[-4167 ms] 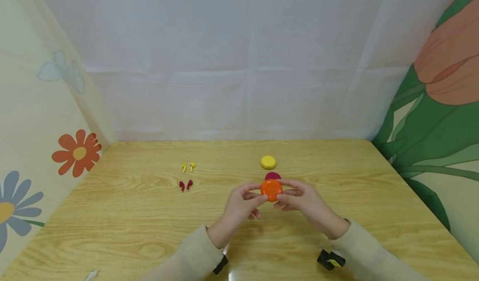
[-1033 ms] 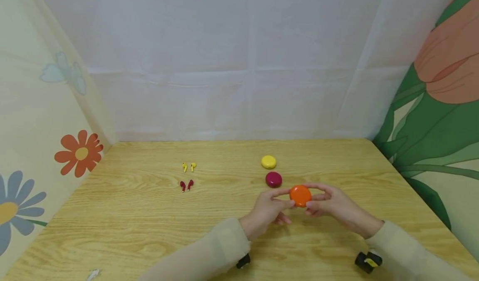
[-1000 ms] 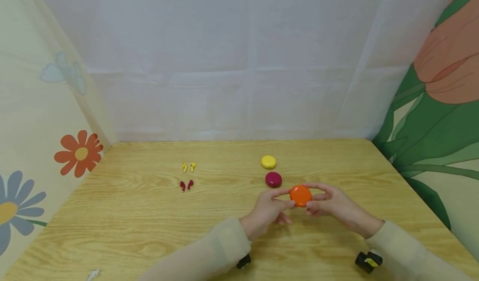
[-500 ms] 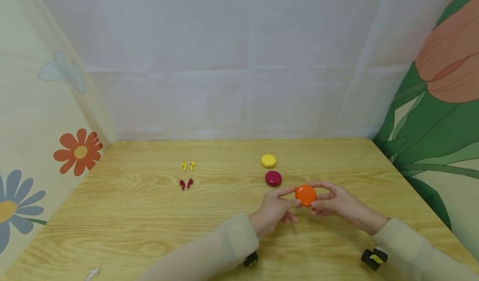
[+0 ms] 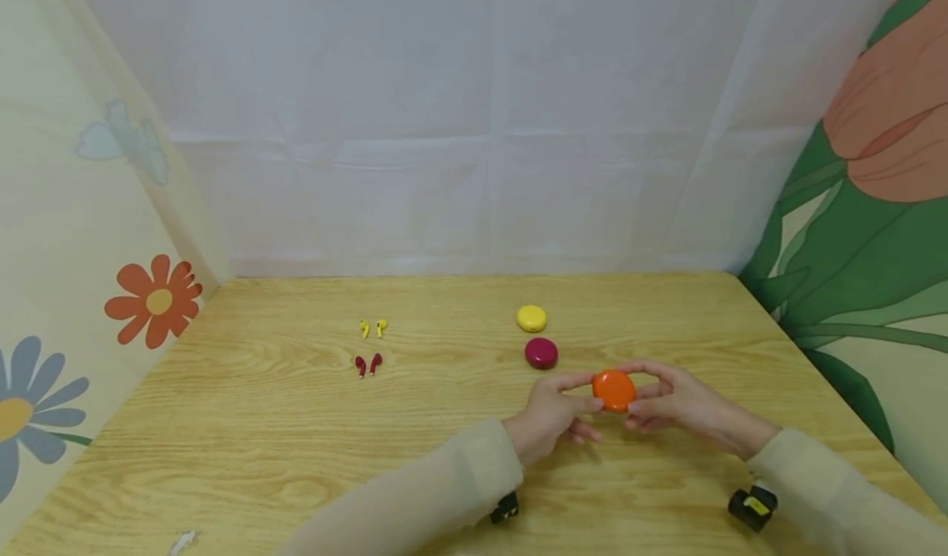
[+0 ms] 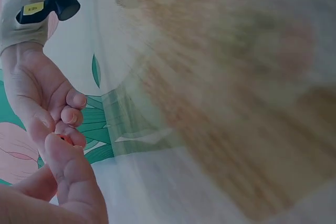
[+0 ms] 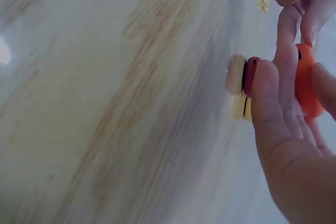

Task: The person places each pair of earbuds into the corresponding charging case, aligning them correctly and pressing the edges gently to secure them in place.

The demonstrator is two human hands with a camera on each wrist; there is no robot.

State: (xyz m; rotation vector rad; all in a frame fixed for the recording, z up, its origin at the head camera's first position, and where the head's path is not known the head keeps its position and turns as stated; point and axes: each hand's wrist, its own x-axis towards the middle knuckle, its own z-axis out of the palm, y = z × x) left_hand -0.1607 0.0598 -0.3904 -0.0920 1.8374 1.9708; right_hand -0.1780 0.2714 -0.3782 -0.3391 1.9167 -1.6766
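In the head view an orange round earbud case (image 5: 614,391) is held up over the table between both hands, its lid closed. My left hand (image 5: 554,412) pinches its left edge between thumb and index finger. On the opposite edge, the thumb and fingers of my right hand (image 5: 685,408) grip it. The right wrist view shows the case (image 7: 308,87) edge-on, whereas fingers hide most of it in the left wrist view. Behind the hands lie a dark red round case (image 5: 541,354) and, farther back, a yellow one (image 5: 532,319), both closed.
To the left on the wooden table (image 5: 296,424) lie two yellow earbuds (image 5: 373,328) side by side. Nearer are two dark red earbuds (image 5: 368,365). A small white object (image 5: 182,542) sits at the front left. A white cloth (image 5: 355,128) hangs along the back edge.
Both hands have carried the orange case to the right, with a small further shift in the last second. The dark red case, partly covered 4.2 s ago, is now uncovered.
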